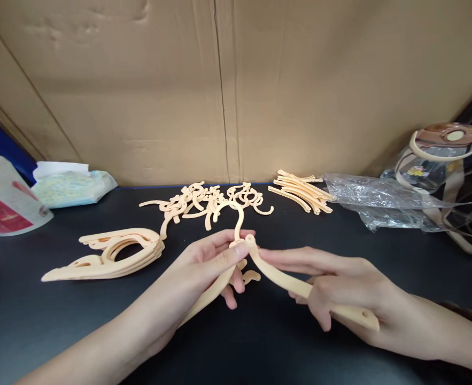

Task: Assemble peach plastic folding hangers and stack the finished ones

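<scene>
My left hand point(215, 262) is closed on a cream plastic hanger piece, its thumb pressing where the curved hook point(239, 216) meets an arm point(211, 294) that slants down to the left. Between the fingers of my right hand point(340, 289) lies a second hanger arm point(279, 275), its holed upper end close beside the hook's base. Whether the two parts touch there I cannot tell. A small curved piece point(252, 276) shows just beyond my left fingers. Left of my hands rests a stack of folded hangers point(139, 251).
Loose hooks point(198, 200) lie heaped at the back of the black table point(99, 321). Right of them is a pile of straight arms point(300, 192), then clear plastic bags point(380, 198) and a strapped bottle point(428, 160). Tissues point(73, 187) and a white-red container point(11, 198) stand left. Cardboard point(139, 107) rises behind.
</scene>
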`<state>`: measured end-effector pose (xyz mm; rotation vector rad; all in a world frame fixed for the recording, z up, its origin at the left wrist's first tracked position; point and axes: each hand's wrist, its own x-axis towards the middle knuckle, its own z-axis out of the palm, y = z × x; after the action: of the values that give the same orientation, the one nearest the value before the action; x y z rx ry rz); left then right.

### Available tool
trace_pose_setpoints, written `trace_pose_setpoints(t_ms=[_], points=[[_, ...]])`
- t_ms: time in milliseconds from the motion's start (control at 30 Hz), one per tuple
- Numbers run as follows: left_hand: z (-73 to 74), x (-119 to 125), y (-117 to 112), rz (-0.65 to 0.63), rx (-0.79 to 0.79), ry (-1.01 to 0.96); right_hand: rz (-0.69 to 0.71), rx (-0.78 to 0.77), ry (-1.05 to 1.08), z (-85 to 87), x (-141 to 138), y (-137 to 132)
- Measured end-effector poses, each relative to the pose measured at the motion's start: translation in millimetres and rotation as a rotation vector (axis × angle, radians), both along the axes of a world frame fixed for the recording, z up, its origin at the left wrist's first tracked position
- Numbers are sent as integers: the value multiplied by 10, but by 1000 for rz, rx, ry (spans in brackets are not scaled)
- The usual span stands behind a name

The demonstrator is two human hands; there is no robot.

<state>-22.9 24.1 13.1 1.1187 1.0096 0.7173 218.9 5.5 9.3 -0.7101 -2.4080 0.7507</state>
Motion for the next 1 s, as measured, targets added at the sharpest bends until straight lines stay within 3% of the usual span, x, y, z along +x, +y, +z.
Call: trace_pose_setpoints(t_ms=[267, 500, 633, 800, 1000], points=[[-8, -7, 11, 39, 92, 41, -51, -72, 35, -32, -65, 25], [22, 26, 6, 130, 162, 118, -252, -27, 17, -162, -34, 167], [-36, 1, 56, 24, 157, 214, -275, 40, -50, -167, -33, 192], [-89, -18, 59, -80, 138, 256, -411, 54, -142, -166, -18, 203], [-15, -40, 51, -197, 36, 215, -358, 85, -216, -139, -10, 221]])
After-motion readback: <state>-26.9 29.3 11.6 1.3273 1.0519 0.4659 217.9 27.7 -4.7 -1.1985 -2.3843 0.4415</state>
